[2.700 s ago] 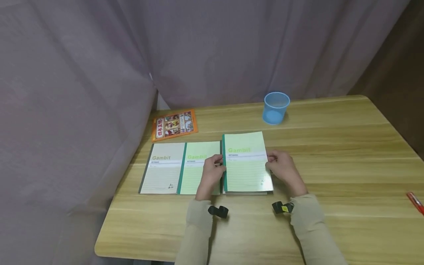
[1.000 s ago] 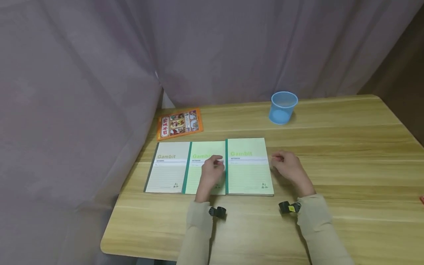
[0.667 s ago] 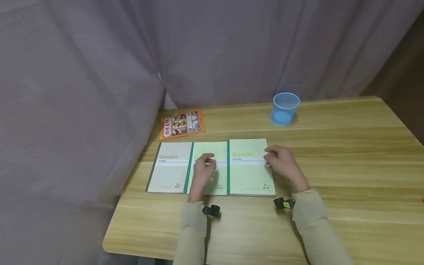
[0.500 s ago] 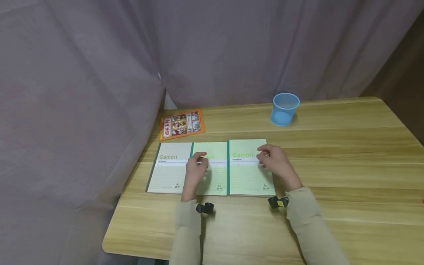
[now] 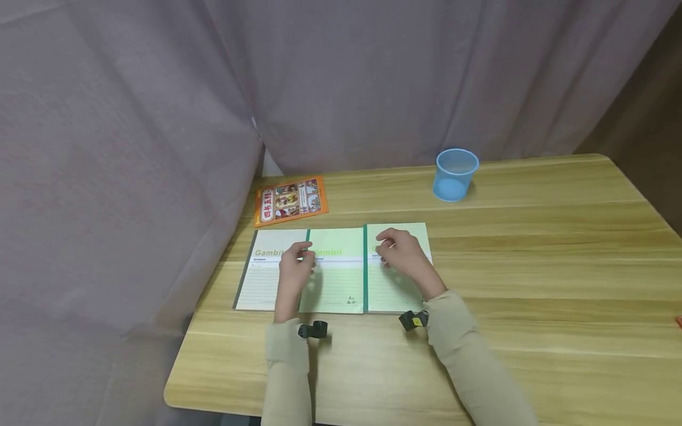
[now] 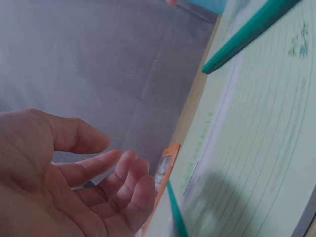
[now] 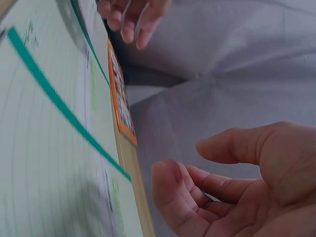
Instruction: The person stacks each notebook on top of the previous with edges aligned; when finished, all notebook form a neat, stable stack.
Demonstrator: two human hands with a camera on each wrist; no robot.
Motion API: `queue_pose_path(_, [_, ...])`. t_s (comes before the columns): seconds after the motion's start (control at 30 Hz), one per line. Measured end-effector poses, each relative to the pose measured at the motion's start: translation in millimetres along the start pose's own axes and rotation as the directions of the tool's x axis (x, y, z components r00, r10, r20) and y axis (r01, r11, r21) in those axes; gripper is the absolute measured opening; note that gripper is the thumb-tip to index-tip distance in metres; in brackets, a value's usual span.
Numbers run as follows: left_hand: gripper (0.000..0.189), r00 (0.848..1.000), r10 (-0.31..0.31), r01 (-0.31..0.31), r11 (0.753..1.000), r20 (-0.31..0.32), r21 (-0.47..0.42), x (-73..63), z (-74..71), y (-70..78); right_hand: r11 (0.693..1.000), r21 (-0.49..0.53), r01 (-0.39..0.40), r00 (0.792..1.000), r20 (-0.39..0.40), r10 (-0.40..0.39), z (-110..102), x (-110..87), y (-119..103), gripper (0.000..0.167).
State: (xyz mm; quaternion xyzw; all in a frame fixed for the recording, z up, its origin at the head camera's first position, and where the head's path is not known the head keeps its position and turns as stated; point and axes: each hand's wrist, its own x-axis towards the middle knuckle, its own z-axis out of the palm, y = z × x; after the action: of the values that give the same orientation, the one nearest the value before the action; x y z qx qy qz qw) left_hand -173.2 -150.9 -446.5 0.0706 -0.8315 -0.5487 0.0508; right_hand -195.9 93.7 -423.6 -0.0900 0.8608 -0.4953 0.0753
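Note:
Three notebooks lie side by side on the table: a pale grey one (image 5: 266,287) with a dark spine at the left, a green one (image 5: 341,278) in the middle, and another green one (image 5: 391,296) at the right, seemingly on top of something. My left hand (image 5: 295,272) hovers over the seam between the grey and middle notebooks, its fingers loosely curled around nothing. Above the right notebook hangs my right hand (image 5: 405,254), also loosely curled and holding nothing. In both wrist views the hands (image 6: 94,177) (image 7: 232,182) are apart from the covers.
An orange comic-style book (image 5: 291,201) lies at the back left of the table (image 5: 533,266). Behind the notebooks stands a blue mesh cup (image 5: 454,177). A red object (image 5: 679,321) shows at the right edge of the view. Grey curtains (image 5: 351,83) border the table.
The right green notebook, earlier held in both hands, was set down level with the others and let go. Since then both hands have lifted and moved left over the notebooks.

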Motion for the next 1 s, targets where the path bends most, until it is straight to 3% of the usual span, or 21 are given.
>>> queue_pose_path(0.23, [0.037, 0.999, 0.034, -0.029, 0.991, -0.030, 0.129, 7.2, -11.6, 5.5, 1.000, 0.002, 0.020, 0.998, 0.059, -0.020, 18, 5.7, -9, 0.038])
queue_pose_path(0.5, [0.037, 0.998, 0.024, -0.012, 0.984, -0.062, 0.179, 15.4, -31.8, 5.2, 0.999, 0.009, 0.040, 0.995, 0.091, -0.041, 32, 9.9, -24, 0.038])
queue_pose_path(1.0, [0.036, 0.994, 0.045, -0.020, 0.970, -0.097, 0.242, 14.7, -61.2, -18.6, 0.998, -0.032, 0.057, 0.980, 0.193, -0.050, 70, 17.0, -49, 0.042])
